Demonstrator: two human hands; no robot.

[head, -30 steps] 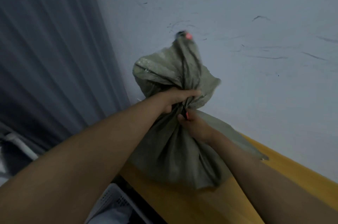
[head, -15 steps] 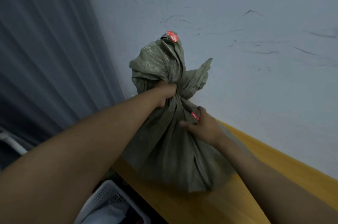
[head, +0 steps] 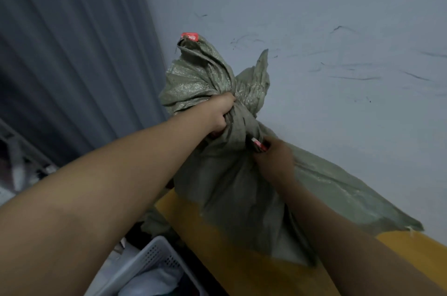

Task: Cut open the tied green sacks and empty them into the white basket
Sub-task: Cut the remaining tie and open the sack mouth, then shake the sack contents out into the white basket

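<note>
A green woven sack (head: 232, 189) stands on the yellow table (head: 242, 269) against the wall. Its neck is bunched, and a red tag (head: 190, 36) shows at the top of the loose mouth. My left hand (head: 221, 114) is closed around the bunched neck. My right hand (head: 275, 160) is just below and to the right of it, pressed against the sack and gripping a small red and black tool (head: 258, 145); whether it is a cutter I cannot tell. The white basket (head: 154, 254) sits below the table's left end, holding cloth.
A grey curtain (head: 72, 54) hangs at the left, and the scuffed pale wall (head: 338, 29) stands right behind the sack. A metal frame (head: 17, 150) shows at the far left. The table's near edge runs diagonally above the basket.
My right hand has slid a little along the sack below the neck with the red tool. The sack's mouth has spread wider, and its right side now lies flatter on the table.
</note>
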